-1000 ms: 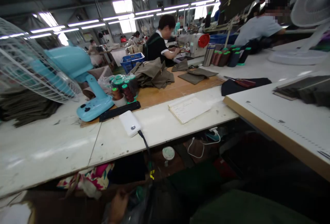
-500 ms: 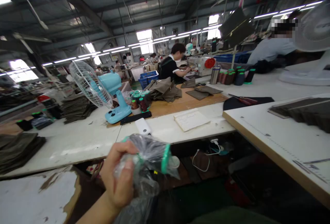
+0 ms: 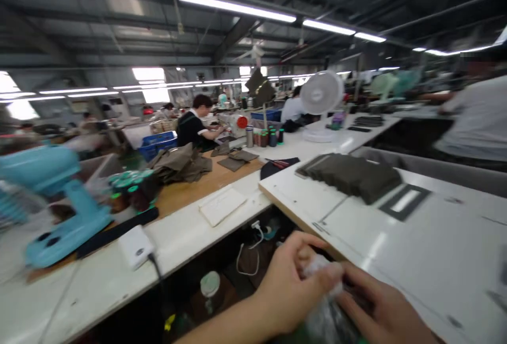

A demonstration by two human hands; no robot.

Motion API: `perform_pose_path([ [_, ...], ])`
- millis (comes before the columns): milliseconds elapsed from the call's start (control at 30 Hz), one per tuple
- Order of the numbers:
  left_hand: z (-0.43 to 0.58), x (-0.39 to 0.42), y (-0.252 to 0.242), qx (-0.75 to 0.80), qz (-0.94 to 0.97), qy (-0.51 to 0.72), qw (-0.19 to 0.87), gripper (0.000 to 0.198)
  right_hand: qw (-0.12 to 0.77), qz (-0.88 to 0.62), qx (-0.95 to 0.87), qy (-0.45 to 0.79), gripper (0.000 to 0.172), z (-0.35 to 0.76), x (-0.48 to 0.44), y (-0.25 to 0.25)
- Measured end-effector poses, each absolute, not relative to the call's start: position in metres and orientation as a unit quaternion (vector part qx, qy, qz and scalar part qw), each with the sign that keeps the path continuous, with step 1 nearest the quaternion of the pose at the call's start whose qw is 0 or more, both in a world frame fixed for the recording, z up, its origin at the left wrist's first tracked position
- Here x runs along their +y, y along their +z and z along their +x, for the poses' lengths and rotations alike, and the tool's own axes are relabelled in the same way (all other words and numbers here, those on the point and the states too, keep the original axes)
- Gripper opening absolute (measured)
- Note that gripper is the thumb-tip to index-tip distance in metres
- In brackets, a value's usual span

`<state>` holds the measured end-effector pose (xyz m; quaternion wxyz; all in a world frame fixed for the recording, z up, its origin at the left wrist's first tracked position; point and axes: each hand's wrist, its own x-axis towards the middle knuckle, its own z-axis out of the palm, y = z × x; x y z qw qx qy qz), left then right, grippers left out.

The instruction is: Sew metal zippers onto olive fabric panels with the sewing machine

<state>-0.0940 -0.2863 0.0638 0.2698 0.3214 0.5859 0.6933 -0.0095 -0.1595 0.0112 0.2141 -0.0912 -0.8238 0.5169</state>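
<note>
My left hand (image 3: 283,288) is closed on the bunched top of a clear plastic bag (image 3: 327,317), low in the view near the edge of the right-hand table. My right hand (image 3: 382,304) grips the same bag from the other side, its fingers curled round the plastic. Dark thread spools with a little green show dimly through the bag below the hands; blur and the fingers hide most of them.
A white table (image 3: 428,275) lies right, carrying stacked dark fabric pieces (image 3: 352,175). On the long bench stand a blue fan (image 3: 67,201), a white power bank (image 3: 137,246), a paper pad (image 3: 222,207) and thread spools (image 3: 138,196). A person (image 3: 194,127) sits sewing beyond.
The view has swung right. My left hand has carried the bag of thread spools from the bench front to beside the right-hand table, and my right hand has come into view, gripping it too.
</note>
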Motion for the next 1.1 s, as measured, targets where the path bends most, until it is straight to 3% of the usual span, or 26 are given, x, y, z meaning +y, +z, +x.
perform_pose_path([
  [67,-0.111,-0.275,0.064,0.541,0.34,0.725,0.255,0.051,0.18,-0.145,-0.743,0.628,0.026,-0.012,-0.147,0.018],
  [200,-0.146,-0.254,0.044,0.584,0.256,0.76,0.129,0.059,0.214,-0.226,-0.562,0.766,0.039,-0.017,-0.122,0.01],
  [267,-0.148,-0.245,0.025,0.582,0.199,0.769,0.174,0.065,0.244,-0.235,-0.52,0.784,0.04,-0.017,-0.114,0.003],
  [400,-0.121,-0.222,-0.006,0.516,0.1,0.769,0.364,0.076,0.285,-0.255,-0.512,0.769,0.041,-0.015,-0.105,-0.003],
  [500,-0.102,-0.201,-0.01,0.478,0.081,0.767,0.421,0.07,0.29,-0.258,-0.555,0.736,0.038,-0.016,-0.099,-0.001],
  [633,-0.104,-0.179,-0.004,0.484,0.076,0.774,0.401,0.057,0.315,-0.266,-0.66,0.628,0.029,-0.013,-0.089,0.007],
  [767,-0.114,-0.174,-0.002,0.518,0.102,0.779,0.338,0.062,0.288,-0.318,-0.758,0.492,0.019,-0.009,-0.081,0.012],
  [933,-0.112,-0.176,0.004,0.523,0.12,0.797,0.278,0.061,0.278,-0.294,-0.746,0.529,0.013,-0.019,-0.08,0.009],
  [1100,-0.116,-0.182,0.004,0.532,0.078,0.783,0.312,0.059,0.281,-0.271,-0.725,0.567,0.016,-0.027,-0.081,0.006],
])
